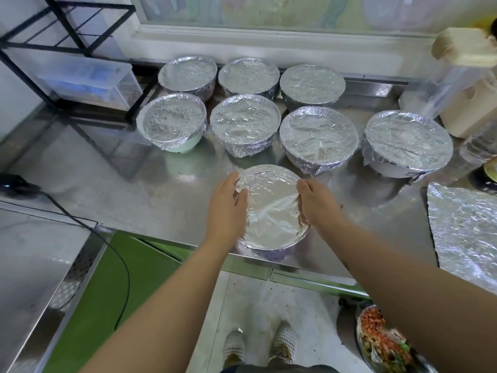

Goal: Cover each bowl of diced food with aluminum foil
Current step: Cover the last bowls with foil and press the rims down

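A foil-covered bowl (271, 211) stands near the front edge of the steel counter (161, 189). My left hand (228, 205) lies against the bowl's left rim, fingers fairly straight on the foil. My right hand (314, 203) is at the right rim, with its fingers curled down over the foil's edge. Behind stand several more bowls wrapped in foil, among them a pale green one (173, 122) and a large white one (407, 142). A loose sheet of foil (465, 227) lies flat at the counter's right.
A black wire rack (67, 36) with a clear plastic drawer box (88, 82) stands at the back left. A blender with a cream base (468, 84) is at the back right. A black cable (80, 222) crosses the left. A container of diced food (382, 343) sits low at right.
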### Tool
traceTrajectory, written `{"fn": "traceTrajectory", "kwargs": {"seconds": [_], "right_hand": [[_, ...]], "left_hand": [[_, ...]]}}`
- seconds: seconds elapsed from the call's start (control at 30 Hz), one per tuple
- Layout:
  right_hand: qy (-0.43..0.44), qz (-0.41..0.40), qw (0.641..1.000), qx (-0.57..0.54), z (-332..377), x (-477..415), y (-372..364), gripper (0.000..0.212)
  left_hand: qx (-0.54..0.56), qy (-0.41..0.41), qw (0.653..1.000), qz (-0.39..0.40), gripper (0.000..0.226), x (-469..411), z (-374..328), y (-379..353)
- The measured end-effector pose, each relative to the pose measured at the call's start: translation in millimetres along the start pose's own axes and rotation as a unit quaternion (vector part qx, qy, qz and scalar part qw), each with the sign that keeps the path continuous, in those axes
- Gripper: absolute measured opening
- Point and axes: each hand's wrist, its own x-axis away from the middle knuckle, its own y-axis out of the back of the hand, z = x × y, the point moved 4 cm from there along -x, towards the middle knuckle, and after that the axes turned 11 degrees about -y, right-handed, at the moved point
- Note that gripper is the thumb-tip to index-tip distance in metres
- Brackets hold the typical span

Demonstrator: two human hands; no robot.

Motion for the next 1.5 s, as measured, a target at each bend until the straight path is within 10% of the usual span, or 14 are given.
{"fn": "traceTrajectory", "kwargs": {"seconds": [0.4,0.6,0.77,1.2,1.5], "right_hand": [[0.016,0.022,0.999,0.023,20,9,19,0.031],[0.000,0.035,0.999,0.021,16,4,10,0.029],[-0.004,0.020,0.998,0.058,13,11,20,0.031],[-0.070,0.138,0.988,0.012,20,22,31,0.027],[0.046,0.096,0.988,-0.115,112,30,106,0.023]], "left_hand": [[0.168,0.165,0.967,-0.103,0.044,18,16,18],[0.337,0.298,0.869,-0.204,0.023,68,-2,-20],[0.337,0.316,0.866,-0.191,0.020,57,1,-24],[0.346,0.326,0.860,-0.187,0.022,74,0,-16],[0.361,0.109,0.912,-0.165,0.024,-11,-92,19]]}}
